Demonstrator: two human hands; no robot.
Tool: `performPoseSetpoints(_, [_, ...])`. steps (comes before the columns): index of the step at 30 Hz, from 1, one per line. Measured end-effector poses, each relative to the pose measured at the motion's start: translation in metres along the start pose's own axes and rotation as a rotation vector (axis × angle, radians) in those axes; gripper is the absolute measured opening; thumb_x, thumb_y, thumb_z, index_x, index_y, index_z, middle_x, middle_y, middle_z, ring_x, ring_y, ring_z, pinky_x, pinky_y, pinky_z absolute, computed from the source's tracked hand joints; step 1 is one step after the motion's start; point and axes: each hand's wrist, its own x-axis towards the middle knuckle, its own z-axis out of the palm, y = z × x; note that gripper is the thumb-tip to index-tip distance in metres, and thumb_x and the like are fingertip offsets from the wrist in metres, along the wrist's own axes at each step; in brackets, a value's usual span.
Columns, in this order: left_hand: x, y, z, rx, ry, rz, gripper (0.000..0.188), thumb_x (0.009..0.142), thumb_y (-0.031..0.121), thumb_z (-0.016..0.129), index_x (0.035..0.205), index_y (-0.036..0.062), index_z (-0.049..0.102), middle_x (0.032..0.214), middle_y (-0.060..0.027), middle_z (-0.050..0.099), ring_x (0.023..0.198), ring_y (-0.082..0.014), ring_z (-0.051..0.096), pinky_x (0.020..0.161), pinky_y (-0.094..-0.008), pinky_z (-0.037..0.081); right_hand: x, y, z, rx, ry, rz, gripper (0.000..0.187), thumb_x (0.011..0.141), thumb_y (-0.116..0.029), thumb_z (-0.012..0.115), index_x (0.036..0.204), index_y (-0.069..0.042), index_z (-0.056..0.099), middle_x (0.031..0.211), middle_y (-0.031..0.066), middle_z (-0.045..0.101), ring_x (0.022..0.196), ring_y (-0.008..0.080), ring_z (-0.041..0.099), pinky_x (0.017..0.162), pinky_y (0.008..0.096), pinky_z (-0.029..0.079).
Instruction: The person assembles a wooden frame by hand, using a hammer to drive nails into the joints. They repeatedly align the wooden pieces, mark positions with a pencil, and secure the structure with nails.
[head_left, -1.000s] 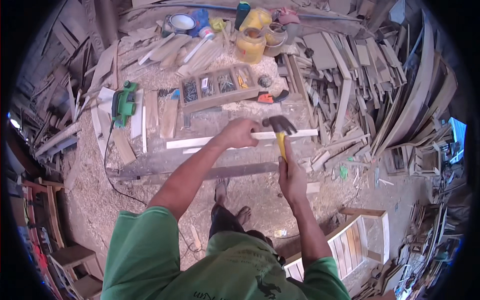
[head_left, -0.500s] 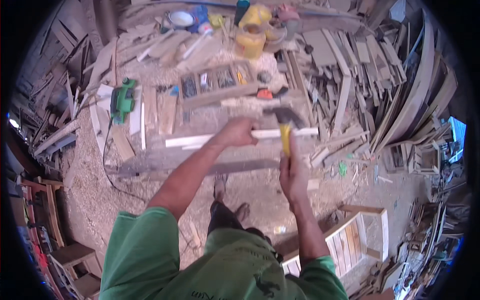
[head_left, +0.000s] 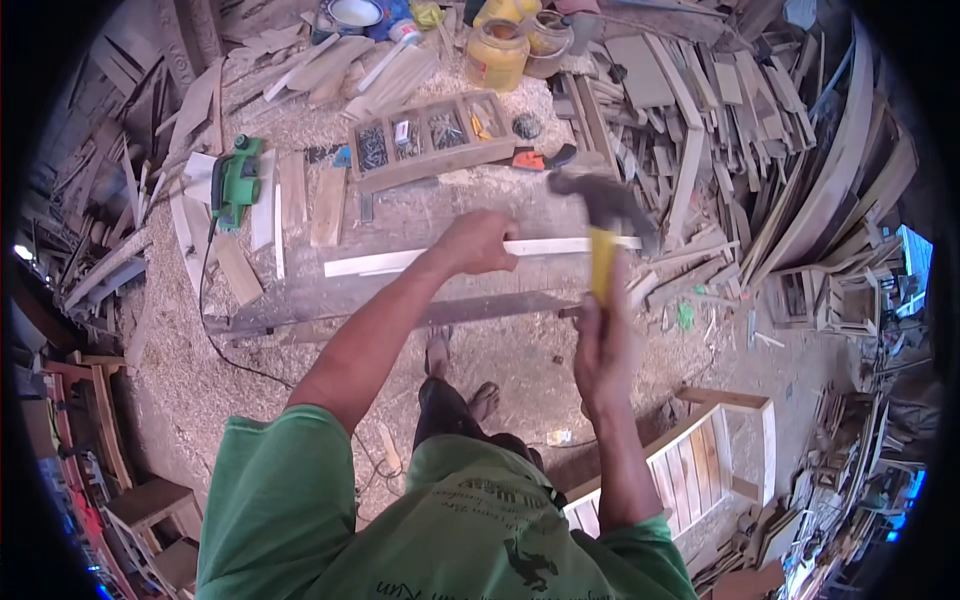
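A pale, narrow wooden strip (head_left: 375,264) lies crosswise on the workbench (head_left: 400,300). My left hand (head_left: 480,243) is closed around its middle, and the fingertips bend over it. Whether a nail sits between those fingers, I cannot make out. My right hand (head_left: 603,345) grips a claw hammer (head_left: 603,262) by its yellow handle. The dark hammer head is raised over the right end of the strip, partly hiding it and slightly blurred.
Beyond the strip stands a divided wooden box (head_left: 430,165) of nails and small hardware, beside an orange-and-black tool (head_left: 530,159). A green electric planer (head_left: 238,188) with a cord lies left. Yellow tubs (head_left: 497,58) stand at the back. Scrap wood (head_left: 740,120) is heaped right; a slatted wooden frame (head_left: 700,465) is below.
My right hand has lifted the hammer up and to the right, so it looks larger. My left hand keeps its hold on the strip. The whole view has shifted slightly.
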Motion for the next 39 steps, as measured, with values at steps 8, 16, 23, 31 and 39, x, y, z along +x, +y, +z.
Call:
performPoseSetpoints(8, [0.004, 0.008, -0.003, 0.013, 0.0, 0.016, 0.036, 0.077, 0.033, 0.087, 0.104, 0.0093, 0.081, 0.103, -0.0175, 0.082, 0.099, -0.0407, 0.078, 0.088, -0.049, 0.06, -0.031, 0.047, 0.018, -0.234, -0.372, 0.266, 0.077, 0.105, -0.002, 0.062, 0.175, -0.023, 0.039, 0.106, 0.0299, 0.072, 0.092, 0.0508, 0.072, 0.081, 0.0508, 0.058])
performPoseSetpoints(16, [0.044, -0.046, -0.042, -0.06, -0.242, 0.005, 0.042, 0.081, 0.031, 0.085, 0.118, 0.0118, 0.083, 0.107, -0.0173, 0.083, 0.103, -0.0355, 0.079, 0.09, -0.0459, 0.061, -0.04, 0.051, 0.013, 0.285, -0.045, 0.377, 0.072, 0.115, -0.005, 0.056, 0.18, -0.019, 0.03, 0.088, -0.0015, 0.057, 0.071, 0.0088, 0.045, 0.061, 0.0283, 0.042])
performPoseSetpoints(23, [0.055, -0.187, 0.007, -0.063, 0.051, -0.047, 0.037, 0.09, 0.034, 0.083, 0.122, 0.0161, 0.085, 0.122, -0.0103, 0.083, 0.116, -0.0327, 0.078, 0.099, -0.0459, 0.059, -0.006, 0.098, 0.007, 0.129, -0.006, 0.639, 0.067, 0.114, -0.009, 0.056, 0.178, -0.018, 0.036, 0.08, -0.0034, 0.053, 0.063, 0.0059, 0.044, 0.054, 0.0259, 0.039])
performPoseSetpoints(31, [0.077, -0.249, 0.014, -0.112, 0.016, -0.118, 0.036, 0.101, 0.03, 0.072, 0.136, 0.0267, 0.081, 0.123, -0.014, 0.081, 0.116, -0.0371, 0.076, 0.103, -0.0482, 0.058, 0.049, 0.209, 0.055, -0.037, -0.073, 0.739, 0.058, 0.111, -0.013, 0.061, 0.168, -0.007, 0.052, 0.077, -0.0035, 0.055, 0.062, 0.0064, 0.046, 0.053, 0.0283, 0.039])
performPoseSetpoints(39, [0.045, -0.243, -0.02, 0.004, 0.369, 0.016, 0.037, 0.094, 0.008, 0.07, 0.129, 0.0132, 0.079, 0.13, -0.0134, 0.076, 0.114, -0.0388, 0.074, 0.095, -0.0485, 0.061, 0.096, 0.321, 0.126, -0.289, -0.063, 0.539, 0.054, 0.107, -0.014, 0.067, 0.159, 0.0, 0.059, 0.098, 0.0122, 0.072, 0.082, 0.021, 0.066, 0.076, 0.0375, 0.054])
